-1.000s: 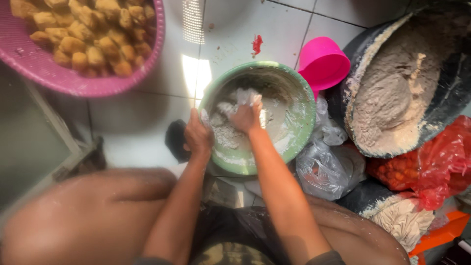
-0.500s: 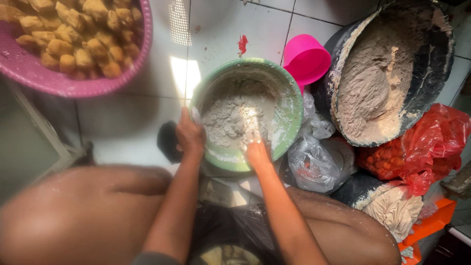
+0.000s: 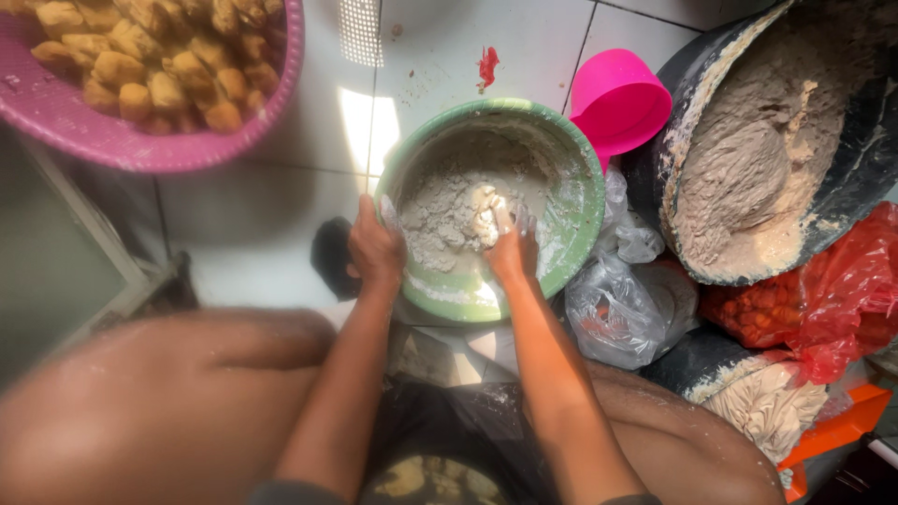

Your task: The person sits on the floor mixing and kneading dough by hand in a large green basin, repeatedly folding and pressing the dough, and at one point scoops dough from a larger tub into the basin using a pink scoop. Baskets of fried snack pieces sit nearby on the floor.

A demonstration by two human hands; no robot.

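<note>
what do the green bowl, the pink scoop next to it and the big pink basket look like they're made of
Green bowl: probably plastic, going by its smooth, even-coloured rim, dulled by a pale floury film; enamel cannot be ruled out.
Pink scoop: moulded plastic, judging by its saturated colour and soft glossy sheen.
Pink basket: plastic too, matte, with a ribbed, perforated wall.

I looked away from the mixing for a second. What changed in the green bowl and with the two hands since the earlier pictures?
The right hand has drawn back from the far side of the green bowl toward its near edge, fingers now in the pale dough, which sits more gathered in the middle. The left hand has kept its grip on the bowl's near-left rim. The pink scoop and the basket of fried pieces have not moved.
</note>
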